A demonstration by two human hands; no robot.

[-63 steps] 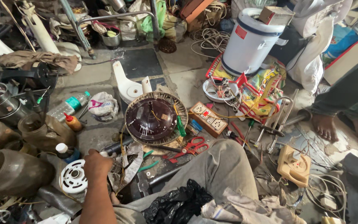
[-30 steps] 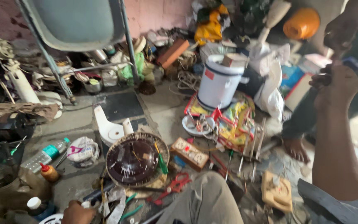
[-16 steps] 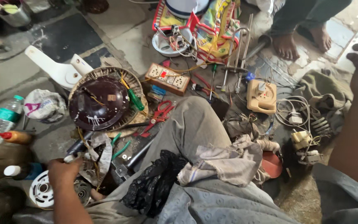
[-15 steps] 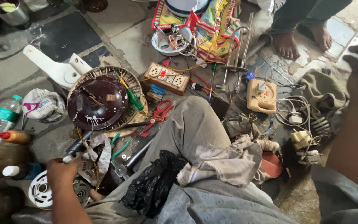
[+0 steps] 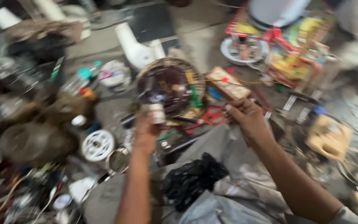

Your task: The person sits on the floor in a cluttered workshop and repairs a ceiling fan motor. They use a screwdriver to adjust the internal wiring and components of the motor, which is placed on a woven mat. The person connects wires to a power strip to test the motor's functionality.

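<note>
You had both hands over the cluttered floor, and the picture was blurred by motion. Your left hand [image 5: 145, 132] was closed around one small pale cylindrical object [image 5: 157, 113], held upright just at the near edge of the round wire fan guard [image 5: 195, 74]. In this guard lay one dark maroon dome-shaped motor housing [image 5: 164, 85] and one green-handled screwdriver [image 5: 194, 98] at its right side. Your right hand [image 5: 245, 118] was near the middle, with the fingers curled in as for a pinch; whether it had hold of something I could not tell, but one thin orange wire [image 5: 245, 81] ran just above it. One pair of red-handled pliers [image 5: 211, 116] lay between your two hands on the floor. To the left I counted one white round plastic wheel with spokes [image 5: 97, 144] and one clear plastic bottle with a green cap [image 5: 79, 79]. On your lap rested one crumpled black plastic bag [image 5: 193, 178]. At far right stood one tan rectangular box [image 5: 328, 137].
</note>
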